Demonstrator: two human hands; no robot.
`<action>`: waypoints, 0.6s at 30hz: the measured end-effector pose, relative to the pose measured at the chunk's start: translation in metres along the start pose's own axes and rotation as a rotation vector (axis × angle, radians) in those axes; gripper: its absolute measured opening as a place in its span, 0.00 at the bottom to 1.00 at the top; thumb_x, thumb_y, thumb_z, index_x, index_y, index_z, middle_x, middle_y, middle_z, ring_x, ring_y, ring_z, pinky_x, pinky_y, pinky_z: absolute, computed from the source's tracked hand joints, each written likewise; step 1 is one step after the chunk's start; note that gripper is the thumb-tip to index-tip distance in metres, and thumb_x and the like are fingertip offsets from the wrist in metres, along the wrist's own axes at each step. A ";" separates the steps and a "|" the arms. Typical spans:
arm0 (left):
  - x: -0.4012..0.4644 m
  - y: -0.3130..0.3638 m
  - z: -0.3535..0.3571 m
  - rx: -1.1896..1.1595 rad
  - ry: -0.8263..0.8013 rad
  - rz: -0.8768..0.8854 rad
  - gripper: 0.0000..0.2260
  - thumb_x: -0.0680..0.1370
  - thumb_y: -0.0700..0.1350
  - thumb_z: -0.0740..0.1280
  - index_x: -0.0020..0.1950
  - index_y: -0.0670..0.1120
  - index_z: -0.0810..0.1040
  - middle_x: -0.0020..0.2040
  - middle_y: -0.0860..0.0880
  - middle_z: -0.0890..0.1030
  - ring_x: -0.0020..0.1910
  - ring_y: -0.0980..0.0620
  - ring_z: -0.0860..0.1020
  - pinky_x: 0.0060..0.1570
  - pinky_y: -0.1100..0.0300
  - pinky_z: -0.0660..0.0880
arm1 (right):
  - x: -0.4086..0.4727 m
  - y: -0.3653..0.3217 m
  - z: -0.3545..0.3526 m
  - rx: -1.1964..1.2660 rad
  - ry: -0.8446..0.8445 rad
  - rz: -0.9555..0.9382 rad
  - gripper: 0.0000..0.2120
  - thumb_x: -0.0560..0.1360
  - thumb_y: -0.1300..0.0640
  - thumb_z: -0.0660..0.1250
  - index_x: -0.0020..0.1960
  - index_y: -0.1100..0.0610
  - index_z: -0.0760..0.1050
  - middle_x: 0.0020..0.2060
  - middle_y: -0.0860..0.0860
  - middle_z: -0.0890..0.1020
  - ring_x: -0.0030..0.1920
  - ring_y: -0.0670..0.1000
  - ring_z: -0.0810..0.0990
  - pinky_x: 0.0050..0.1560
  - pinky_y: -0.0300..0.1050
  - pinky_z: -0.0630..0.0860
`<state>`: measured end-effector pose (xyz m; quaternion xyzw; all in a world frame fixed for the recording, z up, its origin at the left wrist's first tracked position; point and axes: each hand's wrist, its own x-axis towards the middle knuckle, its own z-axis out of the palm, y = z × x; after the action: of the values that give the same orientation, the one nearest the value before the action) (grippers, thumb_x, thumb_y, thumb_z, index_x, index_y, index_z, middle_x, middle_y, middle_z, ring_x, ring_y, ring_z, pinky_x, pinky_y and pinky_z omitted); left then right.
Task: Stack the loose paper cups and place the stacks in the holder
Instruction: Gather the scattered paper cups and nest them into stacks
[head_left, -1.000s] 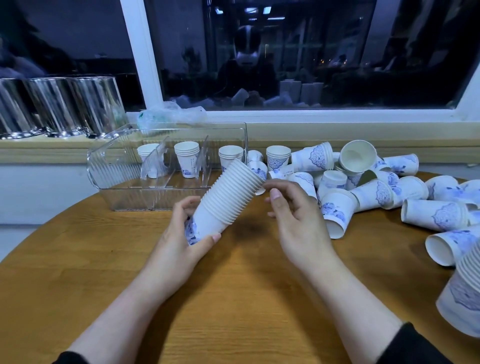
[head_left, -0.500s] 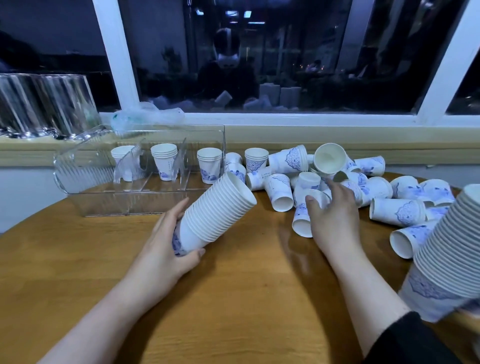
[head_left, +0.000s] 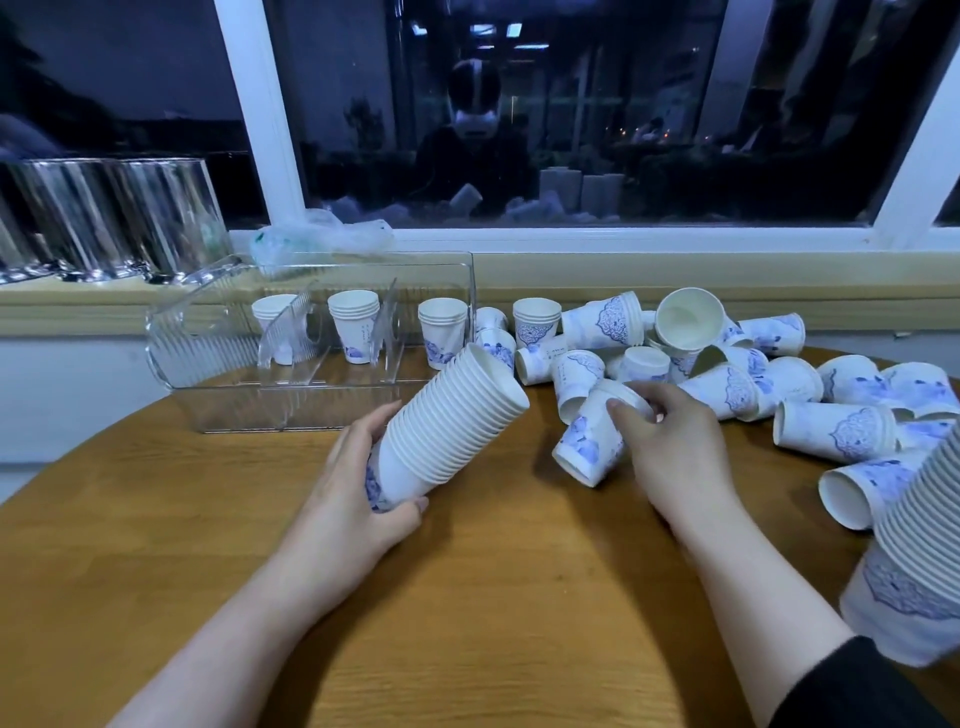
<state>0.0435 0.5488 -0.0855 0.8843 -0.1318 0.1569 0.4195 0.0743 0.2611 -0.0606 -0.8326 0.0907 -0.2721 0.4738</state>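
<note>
My left hand (head_left: 347, 493) grips the base of a long tilted stack of white paper cups (head_left: 453, 421), its open mouth pointing up and right. My right hand (head_left: 667, 449) holds a single blue-patterned cup (head_left: 589, 441) lying on its side, fingers curled over its base end. Behind it a pile of loose cups (head_left: 727, 364) covers the table's right half. The clear plastic holder (head_left: 208, 358) stands at the back left with three short stacks in its compartments.
A second tall cup stack (head_left: 914, 545) leans in at the right edge. Shiny metal canisters (head_left: 104, 218) and a crumpled plastic bag (head_left: 322, 239) sit on the window sill. The round wooden table (head_left: 493, 597) extends toward me.
My right hand has left the stack's mouth, reached right into the pile and taken hold of one loose cup. The left hand keeps the stack in about the same place.
</note>
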 end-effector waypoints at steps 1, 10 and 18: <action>0.000 0.000 0.000 -0.002 0.000 -0.004 0.38 0.70 0.40 0.76 0.71 0.64 0.62 0.67 0.64 0.70 0.65 0.73 0.67 0.56 0.82 0.62 | -0.004 -0.008 0.000 0.092 0.053 -0.052 0.08 0.77 0.54 0.68 0.55 0.54 0.80 0.45 0.48 0.82 0.42 0.40 0.77 0.44 0.33 0.70; -0.001 0.004 0.000 0.002 -0.002 0.022 0.37 0.70 0.39 0.76 0.68 0.67 0.63 0.64 0.67 0.70 0.64 0.73 0.68 0.56 0.81 0.62 | -0.036 -0.051 0.012 0.352 0.007 -0.457 0.07 0.82 0.51 0.59 0.55 0.46 0.75 0.44 0.45 0.78 0.47 0.49 0.78 0.50 0.44 0.74; 0.001 0.005 0.001 -0.060 0.048 -0.009 0.37 0.70 0.39 0.77 0.70 0.64 0.64 0.65 0.67 0.70 0.63 0.74 0.68 0.57 0.81 0.62 | -0.044 -0.053 0.017 0.300 -0.215 -0.561 0.17 0.82 0.55 0.59 0.69 0.56 0.74 0.61 0.47 0.76 0.62 0.39 0.75 0.60 0.30 0.68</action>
<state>0.0431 0.5445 -0.0820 0.8679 -0.1224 0.1720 0.4496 0.0410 0.3200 -0.0397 -0.7700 -0.2337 -0.3129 0.5045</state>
